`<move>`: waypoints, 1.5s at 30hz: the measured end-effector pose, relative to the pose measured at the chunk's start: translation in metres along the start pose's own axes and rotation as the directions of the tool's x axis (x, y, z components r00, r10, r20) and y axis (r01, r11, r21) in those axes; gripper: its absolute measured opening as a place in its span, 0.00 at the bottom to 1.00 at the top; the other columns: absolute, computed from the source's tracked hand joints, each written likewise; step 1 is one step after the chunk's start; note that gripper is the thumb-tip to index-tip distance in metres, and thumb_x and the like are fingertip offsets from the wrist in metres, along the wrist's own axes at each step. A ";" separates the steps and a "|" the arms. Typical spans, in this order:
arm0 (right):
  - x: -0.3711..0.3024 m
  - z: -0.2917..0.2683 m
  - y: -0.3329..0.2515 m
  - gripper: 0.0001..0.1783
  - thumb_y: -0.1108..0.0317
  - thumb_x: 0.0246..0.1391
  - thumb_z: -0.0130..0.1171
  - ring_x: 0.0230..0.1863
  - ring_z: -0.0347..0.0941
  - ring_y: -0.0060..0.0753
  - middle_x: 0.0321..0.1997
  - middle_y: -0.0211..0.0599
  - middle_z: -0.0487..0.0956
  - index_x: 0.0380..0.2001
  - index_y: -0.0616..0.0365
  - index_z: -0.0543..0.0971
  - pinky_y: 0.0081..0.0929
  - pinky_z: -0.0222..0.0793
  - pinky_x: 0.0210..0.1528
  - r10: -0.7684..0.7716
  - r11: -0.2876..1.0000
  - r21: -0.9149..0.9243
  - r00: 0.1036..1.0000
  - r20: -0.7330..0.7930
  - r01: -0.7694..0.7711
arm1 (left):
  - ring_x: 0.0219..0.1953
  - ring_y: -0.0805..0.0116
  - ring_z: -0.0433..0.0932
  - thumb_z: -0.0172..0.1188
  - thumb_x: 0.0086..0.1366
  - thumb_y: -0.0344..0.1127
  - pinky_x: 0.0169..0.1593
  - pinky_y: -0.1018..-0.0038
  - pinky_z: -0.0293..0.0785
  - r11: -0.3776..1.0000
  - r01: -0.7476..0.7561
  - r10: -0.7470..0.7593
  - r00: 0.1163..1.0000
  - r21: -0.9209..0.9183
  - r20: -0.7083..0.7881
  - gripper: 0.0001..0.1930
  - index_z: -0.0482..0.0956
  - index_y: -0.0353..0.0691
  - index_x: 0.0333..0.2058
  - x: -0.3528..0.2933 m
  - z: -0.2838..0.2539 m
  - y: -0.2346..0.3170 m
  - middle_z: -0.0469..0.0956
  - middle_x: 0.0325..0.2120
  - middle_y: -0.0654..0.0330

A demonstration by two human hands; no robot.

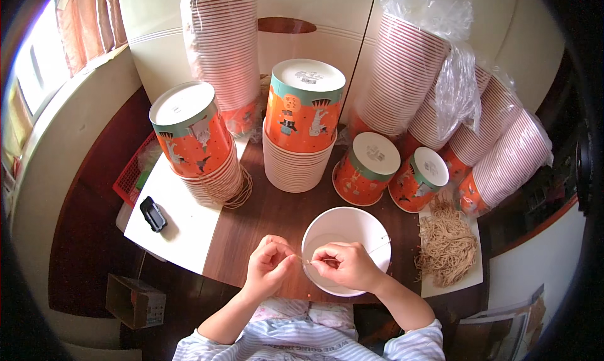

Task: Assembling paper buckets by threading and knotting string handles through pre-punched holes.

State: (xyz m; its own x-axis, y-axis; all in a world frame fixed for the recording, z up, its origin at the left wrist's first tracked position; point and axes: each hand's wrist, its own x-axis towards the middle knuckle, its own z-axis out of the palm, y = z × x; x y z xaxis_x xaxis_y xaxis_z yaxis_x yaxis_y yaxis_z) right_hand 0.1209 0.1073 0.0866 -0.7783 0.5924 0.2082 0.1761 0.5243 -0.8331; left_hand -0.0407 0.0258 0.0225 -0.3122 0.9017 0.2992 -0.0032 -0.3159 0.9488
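A white paper bucket (pixel 341 221) stands at the table's front edge, its open mouth facing up. My left hand (pixel 269 266) is closed in a pinch just left of its rim. Over the bucket's mouth, my right hand (pixel 347 265) pinches too, thumb against fingertips. A thin tan cord (pixel 302 260) runs between the fingertips of both hands. Part of a cord also shows at the bucket's right rim, beyond my right hand. My right hand and wrist hide some of the bucket's inside.
Upturned orange buckets (pixel 366 169) stand behind, beside taller nested stacks (pixel 402 71) in clear plastic. At right, a heap of tan cords (pixel 445 244) lies on a white sheet. A small black plastic case (pixel 153 214) sits at left; a cardboard box (pixel 136 301) is below.
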 end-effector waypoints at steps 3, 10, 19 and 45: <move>0.000 0.000 0.000 0.04 0.74 0.42 0.56 0.22 0.73 0.26 0.21 0.37 0.75 0.25 0.61 0.75 0.22 0.68 0.26 0.008 1.000 0.023 1.000 0.001 -0.008 | 0.31 0.77 0.64 0.58 0.52 0.24 0.31 0.85 0.59 1.000 0.007 -0.007 1.000 0.010 -0.003 0.03 0.72 0.34 0.24 0.000 0.000 -0.001 0.67 0.29 0.62; -0.001 -0.003 -0.001 0.04 0.74 0.42 0.56 0.22 0.72 0.23 0.21 0.36 0.75 0.24 0.62 0.74 0.21 0.67 0.26 0.026 0.998 0.056 0.999 0.035 -0.028 | 0.30 0.78 0.64 0.57 0.52 0.24 0.30 0.86 0.59 0.999 -0.012 0.013 1.000 0.048 -0.021 0.03 0.71 0.34 0.24 0.003 0.001 -0.002 0.66 0.28 0.62; -0.001 -0.005 0.001 0.03 0.76 0.42 0.58 0.19 0.65 0.13 0.19 0.27 0.73 0.24 0.61 0.75 0.13 0.61 0.20 -0.001 0.997 0.076 1.000 0.029 -0.002 | 0.28 0.74 0.66 0.57 0.51 0.23 0.29 0.83 0.62 0.996 0.023 -0.019 0.999 0.090 -0.051 0.03 0.71 0.34 0.23 0.002 0.001 -0.003 0.66 0.27 0.61; -0.065 0.045 -0.029 0.12 0.66 0.38 0.58 0.35 0.67 0.14 0.31 0.14 0.75 0.32 0.47 0.76 0.31 0.48 0.44 -0.408 0.517 -0.821 0.913 0.011 0.241 | 0.29 0.81 0.69 0.50 0.61 0.27 0.34 0.84 0.67 0.917 0.325 -0.327 0.944 -0.231 0.028 0.03 0.71 0.35 0.31 -0.035 -0.009 -0.020 0.73 0.26 0.64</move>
State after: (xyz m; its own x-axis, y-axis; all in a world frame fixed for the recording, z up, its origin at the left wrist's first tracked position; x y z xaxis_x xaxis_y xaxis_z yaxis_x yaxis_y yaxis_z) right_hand 0.1393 0.0258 0.0742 -0.7887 0.3204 0.5246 0.3986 0.9163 0.0397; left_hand -0.0386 -0.0021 -0.0077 -0.2668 0.9634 -0.0252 -0.3243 -0.0651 0.9437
